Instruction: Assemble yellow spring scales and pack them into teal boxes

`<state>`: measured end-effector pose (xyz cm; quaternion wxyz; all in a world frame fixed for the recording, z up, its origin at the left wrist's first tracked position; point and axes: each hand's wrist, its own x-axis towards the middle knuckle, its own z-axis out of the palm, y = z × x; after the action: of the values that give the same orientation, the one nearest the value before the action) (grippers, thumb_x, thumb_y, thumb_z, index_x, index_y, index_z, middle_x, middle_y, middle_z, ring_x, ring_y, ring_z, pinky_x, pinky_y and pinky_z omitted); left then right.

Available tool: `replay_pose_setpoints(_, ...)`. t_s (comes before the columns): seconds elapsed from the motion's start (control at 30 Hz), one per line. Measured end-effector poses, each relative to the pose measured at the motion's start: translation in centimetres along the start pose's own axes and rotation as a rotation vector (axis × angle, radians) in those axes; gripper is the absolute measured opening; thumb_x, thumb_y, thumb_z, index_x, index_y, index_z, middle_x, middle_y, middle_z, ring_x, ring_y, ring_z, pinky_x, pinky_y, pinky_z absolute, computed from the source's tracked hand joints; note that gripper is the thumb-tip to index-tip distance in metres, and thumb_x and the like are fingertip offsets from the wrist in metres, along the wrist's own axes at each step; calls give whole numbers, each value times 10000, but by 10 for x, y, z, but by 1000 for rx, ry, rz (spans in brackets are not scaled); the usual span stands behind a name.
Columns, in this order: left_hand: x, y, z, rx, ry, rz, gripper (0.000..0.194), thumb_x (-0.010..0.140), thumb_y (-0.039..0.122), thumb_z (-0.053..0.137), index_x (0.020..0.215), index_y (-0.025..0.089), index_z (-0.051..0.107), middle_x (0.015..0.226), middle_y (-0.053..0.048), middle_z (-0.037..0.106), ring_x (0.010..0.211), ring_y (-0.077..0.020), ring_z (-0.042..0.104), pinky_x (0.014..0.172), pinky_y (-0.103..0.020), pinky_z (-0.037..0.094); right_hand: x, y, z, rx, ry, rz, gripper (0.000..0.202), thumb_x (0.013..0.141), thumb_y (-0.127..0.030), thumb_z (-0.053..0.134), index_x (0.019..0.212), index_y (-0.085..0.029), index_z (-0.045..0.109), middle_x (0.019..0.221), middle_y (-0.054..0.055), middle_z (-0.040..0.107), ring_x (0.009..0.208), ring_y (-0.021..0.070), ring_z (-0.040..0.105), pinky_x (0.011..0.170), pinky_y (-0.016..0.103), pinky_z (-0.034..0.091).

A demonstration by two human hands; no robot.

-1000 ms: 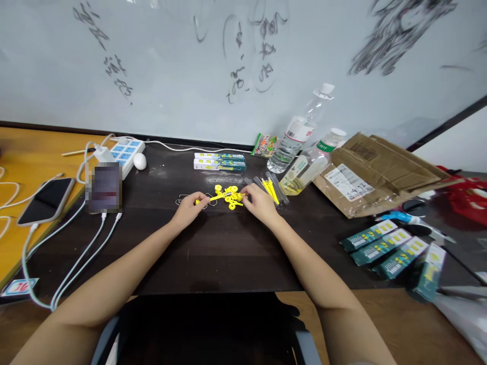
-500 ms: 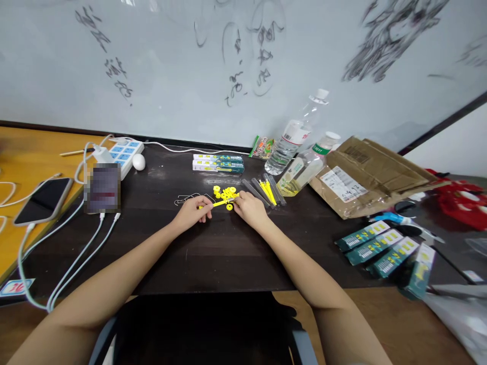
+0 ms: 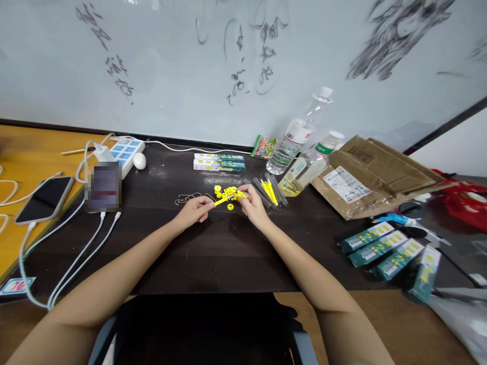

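Observation:
Pinched in my left hand (image 3: pixel 195 211) is one end of a thin yellow stick (image 3: pixel 221 201) that points right. A small metal-looking part shows at its far end. My right hand (image 3: pixel 254 206) has its thumb and forefinger together around a small yellow piece (image 3: pixel 240 194), close to that end. Several small yellow round pieces (image 3: pixel 218 189) lie on the dark table just behind my hands, and one yellow ring (image 3: pixel 230 207) lies between them. Bent metal wires (image 3: pixel 185 198) rest behind my left hand.
Two boxes (image 3: pixel 219 163) lie at the back. Clear sleeves with yellow sticks (image 3: pixel 269 191), two bottles (image 3: pixel 300 137), cardboard packaging (image 3: pixel 353 177) and several green boxes (image 3: pixel 397 258) are on the right. A power strip (image 3: pixel 127 152) and phone (image 3: pixel 44 199) sit left.
My right hand has drawn slightly back from the stick's end, raising its fingers with a small yellow piece. My left hand still holds the stick. The view has shifted a little.

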<state>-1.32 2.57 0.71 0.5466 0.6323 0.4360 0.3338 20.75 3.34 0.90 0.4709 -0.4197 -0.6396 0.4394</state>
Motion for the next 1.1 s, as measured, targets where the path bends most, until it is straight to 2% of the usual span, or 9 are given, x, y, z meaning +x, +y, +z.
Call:
replay_pose_setpoints(0.13,-1,4,1,-33,-57,-19,360,821,518,545,817,159,539,345,87,407,306,-40,252,381,-177,151,-3,-6,8,-31,46,-68,221,794,-381,611,918,-200,578,852,15,571,648,105,506,497,203,382)
replay_pose_setpoints(0.33,-1,4,0,-40,-127,-11,363,843,516,522,855,154,542,359,77,455,295,-45,281,365,-172,182,3,6,4,88,55,59,333,752,-472,673,895,-183,591,717,-24,564,358,16,325,317,190,248)
replay_pose_setpoints(0.5,0,1,-2,-40,-201,41,278,841,419,555,806,144,565,543,-2,632,483,-84,525,512,-192,381,3,5,5,177,75,63,351,728,-503,687,780,-167,601,623,-42,517,361,15,303,313,184,258)
replay_pose_setpoints(0.67,-5,1,5,-186,-240,41,294,823,417,596,929,149,541,764,-45,690,717,-146,647,697,-270,475,-4,0,13,126,-25,56,355,725,-505,687,782,-159,636,610,-28,551,361,29,341,327,192,244)
replay_pose_setpoints(0.77,-9,2,14,-342,-227,24,340,839,453,585,998,176,468,805,-44,681,722,-151,659,694,-289,494,-10,-1,21,71,-123,22,344,745,-496,677,775,-154,648,559,-39,516,379,37,360,356,190,252)
replay_pose_setpoints(0.83,-12,4,19,-413,-236,-8,339,826,449,605,971,190,443,725,-2,638,572,-108,598,561,-237,466,-13,-2,25,40,-146,0,336,756,-494,670,766,-159,641,544,-43,496,407,46,377,381,190,265)
replay_pose_setpoints(0.93,-13,5,24,-496,-242,-77,295,815,408,614,900,197,426,599,54,532,408,-43,415,396,-147,288,-17,-2,29,20,-120,3,330,757,-503,666,765,-176,620,529,-46,468,434,65,396,397,197,272)
replay_pose_setpoints(1.0,-12,4,25,-524,-235,-107,251,825,377,595,874,202,422,577,65,497,380,-25,347,372,-123,196,-18,-3,31,34,-96,16,323,750,-503,671,765,-188,598,528,-50,455,434,71,392,394,201,267)
replay_pose_setpoints(1.1,-10,1,25,-503,-198,-89,218,838,362,579,880,212,426,580,68,510,358,-14,308,358,-113,156,-18,-4,32,91,-79,49,332,733,-499,690,756,-198,552,532,-62,448,413,61,364,378,198,252)
